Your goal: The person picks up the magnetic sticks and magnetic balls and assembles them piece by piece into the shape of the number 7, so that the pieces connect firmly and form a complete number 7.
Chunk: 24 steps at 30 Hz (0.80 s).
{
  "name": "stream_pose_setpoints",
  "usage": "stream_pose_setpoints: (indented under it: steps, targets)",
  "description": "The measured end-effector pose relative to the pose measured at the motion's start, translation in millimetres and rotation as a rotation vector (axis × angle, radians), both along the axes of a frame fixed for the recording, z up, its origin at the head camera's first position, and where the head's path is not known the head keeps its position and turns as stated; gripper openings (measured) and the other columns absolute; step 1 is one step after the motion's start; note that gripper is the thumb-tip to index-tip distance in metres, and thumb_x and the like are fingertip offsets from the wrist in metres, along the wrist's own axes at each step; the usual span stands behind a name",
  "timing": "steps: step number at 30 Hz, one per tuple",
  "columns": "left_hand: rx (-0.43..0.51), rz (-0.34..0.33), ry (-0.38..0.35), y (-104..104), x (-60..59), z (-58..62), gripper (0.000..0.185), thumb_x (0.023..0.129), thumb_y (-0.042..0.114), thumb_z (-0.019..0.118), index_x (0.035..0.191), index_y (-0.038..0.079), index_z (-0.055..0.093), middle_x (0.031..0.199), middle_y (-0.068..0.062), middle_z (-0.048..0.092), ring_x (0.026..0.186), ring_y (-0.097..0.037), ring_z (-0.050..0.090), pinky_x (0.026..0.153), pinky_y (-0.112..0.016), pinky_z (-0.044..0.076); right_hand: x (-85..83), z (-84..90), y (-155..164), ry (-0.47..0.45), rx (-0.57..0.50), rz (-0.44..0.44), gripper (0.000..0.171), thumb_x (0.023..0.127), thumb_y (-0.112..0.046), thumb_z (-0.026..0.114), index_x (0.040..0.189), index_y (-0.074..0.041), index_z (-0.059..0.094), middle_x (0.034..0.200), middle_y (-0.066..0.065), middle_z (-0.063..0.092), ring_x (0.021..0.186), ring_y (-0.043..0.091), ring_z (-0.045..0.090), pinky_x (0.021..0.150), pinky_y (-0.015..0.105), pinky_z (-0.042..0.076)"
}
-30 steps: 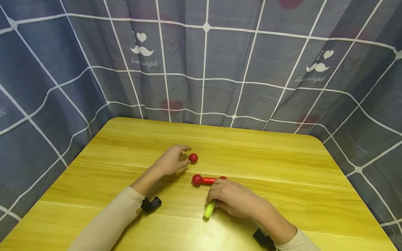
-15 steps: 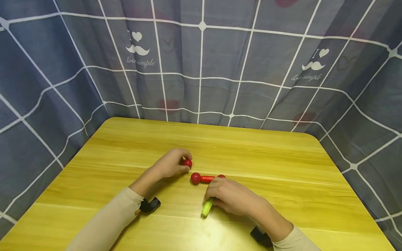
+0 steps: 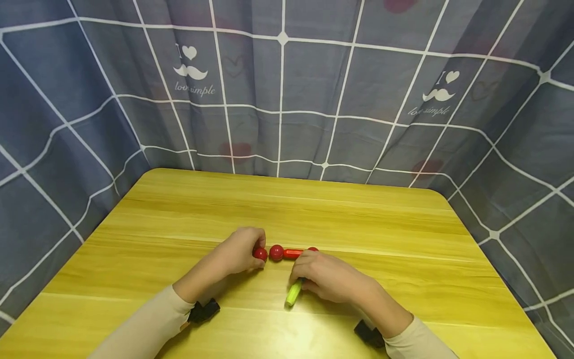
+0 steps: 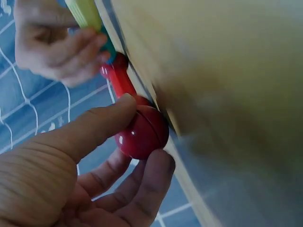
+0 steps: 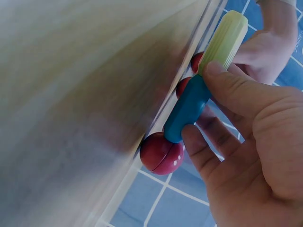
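At the frame's lower centre on the counter (image 3: pixel 403 234), the left hand (image 3: pixel 237 254) is pinching a red ball (image 3: pixel 259 254) beside the left-right lying red rod (image 3: pixel 293 253), while the right hand (image 3: pixel 329 276) is gripping a green-blue stick (image 3: pixel 293 292) angling toward lower left.

The loose red ball (image 3: pixel 259 254), free on the desk (image 3: pixel 403 249) a second ago, has been pinched by the left hand (image 3: pixel 237 252) and brought nearer and to the right, until it lies just beside the end ball (image 3: pixel 276 252) of the red stick (image 3: pixel 293 253).
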State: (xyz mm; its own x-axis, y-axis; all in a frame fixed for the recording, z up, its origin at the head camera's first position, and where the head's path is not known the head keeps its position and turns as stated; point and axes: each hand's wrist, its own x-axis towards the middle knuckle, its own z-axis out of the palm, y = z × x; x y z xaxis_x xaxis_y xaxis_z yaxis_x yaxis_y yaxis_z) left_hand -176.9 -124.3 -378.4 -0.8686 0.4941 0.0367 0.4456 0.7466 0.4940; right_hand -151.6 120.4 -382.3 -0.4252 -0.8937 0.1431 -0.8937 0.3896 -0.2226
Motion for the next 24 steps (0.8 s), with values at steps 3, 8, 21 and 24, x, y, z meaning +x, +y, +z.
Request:
stream_pose_setpoints:
  steps: [3,8,21,24]
  targets:
    - [-0.004,-0.028,-0.023,3,11.4,2.2,0.033,0.063,0.017,0.083,0.077,0.011,0.054,0.070,0.002,0.054,0.063,-0.010,0.046,0.053,-0.023,0.041,-1.2,0.1,0,0.011,0.000,0.006,0.015,0.081,-0.018,0.068,0.094,-0.024,0.063,0.090,-0.022,0.056,0.095,0.000,0.046,0.088,0.019,0.036]
    - [0.002,-0.101,-0.081,13,31.0,5.1,0.031,0.063,0.020,0.083,0.075,0.013,0.055,0.066,0.003,0.055,0.056,-0.005,0.045,0.048,-0.020,0.040,-2.5,0.5,0,0.017,0.009,0.007,0.016,0.080,-0.018,0.069,0.094,-0.024,0.063,0.091,-0.021,0.056,0.095,0.000,0.045,0.089,0.019,0.036]
    - [-0.019,-0.221,-0.123,34,62.5,7.6,0.033,0.062,0.023,0.083,0.070,0.015,0.052,0.061,0.009,0.050,0.052,0.000,0.042,0.045,-0.017,0.038,-4.3,-3.8,0,0.072,0.023,0.023,0.019,0.077,-0.015,0.072,0.093,-0.022,0.065,0.091,-0.017,0.057,0.095,0.002,0.047,0.086,0.019,0.038]
    - [-0.013,-0.245,-0.110,37,65.9,6.0,0.032,0.062,0.023,0.082,0.070,0.016,0.052,0.061,0.010,0.050,0.052,0.001,0.041,0.045,-0.016,0.037,-3.3,-3.5,0,0.070,0.030,0.015,0.019,0.076,-0.014,0.072,0.092,-0.022,0.065,0.091,-0.016,0.057,0.095,0.003,0.047,0.087,0.019,0.038]
